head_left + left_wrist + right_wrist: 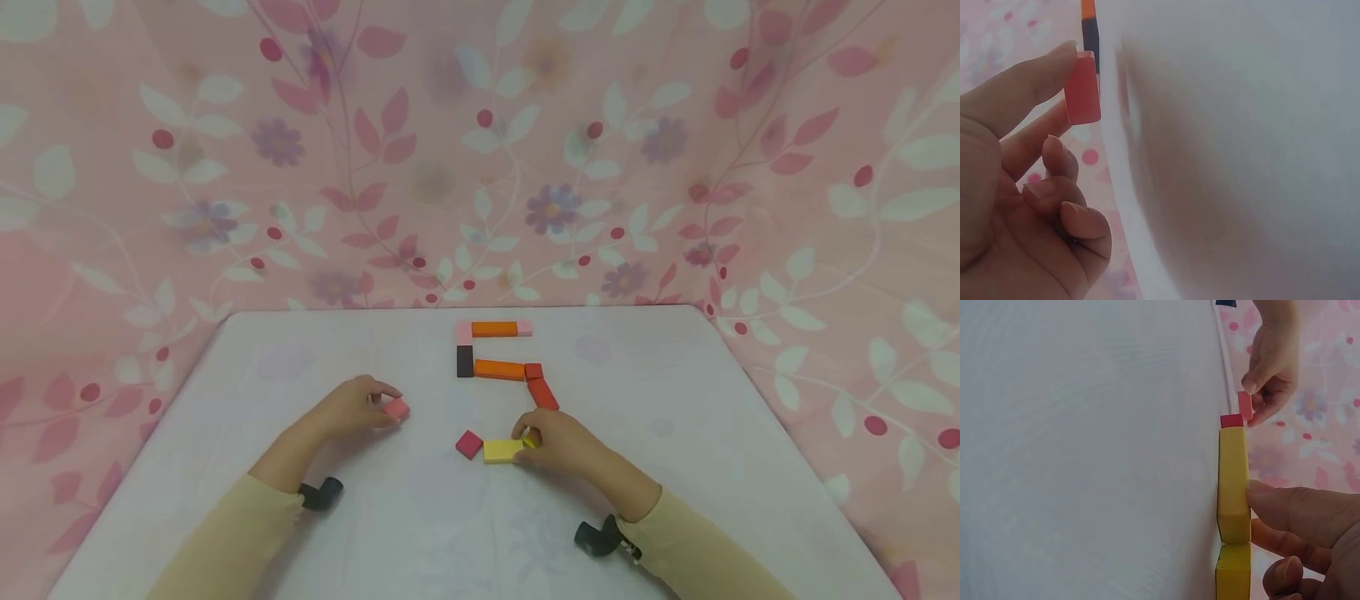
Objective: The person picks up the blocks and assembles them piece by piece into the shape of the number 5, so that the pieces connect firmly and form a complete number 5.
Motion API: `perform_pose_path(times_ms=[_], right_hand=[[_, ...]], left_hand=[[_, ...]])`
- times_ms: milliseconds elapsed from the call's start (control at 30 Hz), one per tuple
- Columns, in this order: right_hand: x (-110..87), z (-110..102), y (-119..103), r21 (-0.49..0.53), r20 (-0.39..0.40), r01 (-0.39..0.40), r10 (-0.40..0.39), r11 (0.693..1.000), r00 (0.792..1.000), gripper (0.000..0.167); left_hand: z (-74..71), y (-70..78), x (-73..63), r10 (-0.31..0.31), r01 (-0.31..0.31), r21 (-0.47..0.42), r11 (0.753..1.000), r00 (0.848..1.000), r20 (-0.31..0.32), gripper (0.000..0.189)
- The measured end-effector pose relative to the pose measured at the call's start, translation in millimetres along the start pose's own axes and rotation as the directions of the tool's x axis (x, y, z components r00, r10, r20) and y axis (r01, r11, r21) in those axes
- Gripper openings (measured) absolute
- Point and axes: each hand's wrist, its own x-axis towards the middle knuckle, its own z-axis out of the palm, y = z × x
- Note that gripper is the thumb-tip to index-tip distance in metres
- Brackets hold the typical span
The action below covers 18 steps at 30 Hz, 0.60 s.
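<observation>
My left hand (356, 407) pinches a small coral-pink block (397, 408) between thumb and fingertip, at the left side of the table; the other fingers curl loosely in the left wrist view. At the near right, my right hand (562, 442) grips the right end of a long yellow block (501, 452), thumb on the near side and a finger on the far side. Against that end is a smaller yellow block (1233, 569), partly covered by the hand in the head view. A crimson block (469, 444), turned at an angle, touches the yellow block's left end.
Further back, a bent line of blocks lies on the white table (420, 533): a pink block (524, 328), an orange block (494, 329), another pink block (464, 332), a black block (465, 361), a second orange block (498, 369) and two red blocks (542, 394).
</observation>
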Motion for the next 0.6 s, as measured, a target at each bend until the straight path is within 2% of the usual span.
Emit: perform_pose_path(times_ms=[367,600], right_hand=[[0.0,-0.6,2.0,0.008,-0.013,0.01,-0.01,1.0,1.0,0.026],[-0.9,-0.7,1.1,0.001,-0.024,0.011,-0.011,1.0,1.0,0.025]], left_hand=[[18.5,32.2,3.4,0.039,-0.041,0.037,0.998,0.998,0.054,0.042],[29.5,48.2,5.9,-0.011,0.007,0.04,0.999,0.996,0.089,0.041]])
